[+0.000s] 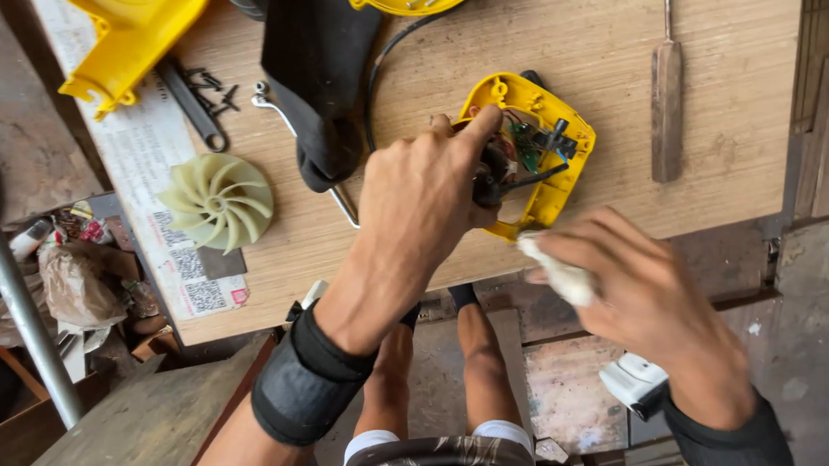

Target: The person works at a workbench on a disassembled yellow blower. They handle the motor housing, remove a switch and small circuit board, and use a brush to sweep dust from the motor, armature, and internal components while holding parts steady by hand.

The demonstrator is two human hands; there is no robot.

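Observation:
A yellow plastic housing half point(531, 109) lies on the wooden table point(610, 52), with a small green circuit board, wires and a dark motor part inside. My left hand point(423, 201) rests on its left side, fingers closed around the dark motor part, index finger on the yellow rim. My right hand point(646, 298) hovers at the table's near edge, just below the housing, pinching a small white cloth point(555, 272). Both wrists wear black bands.
A pale fan impeller point(218, 199) lies at the left on a printed sheet. Nearby are a dark cloth bag point(317, 71), a metal wrench point(189, 103), screws, another yellow casing point(127, 36) and a wooden-handled tool point(666, 109). Clutter sits on the floor at left.

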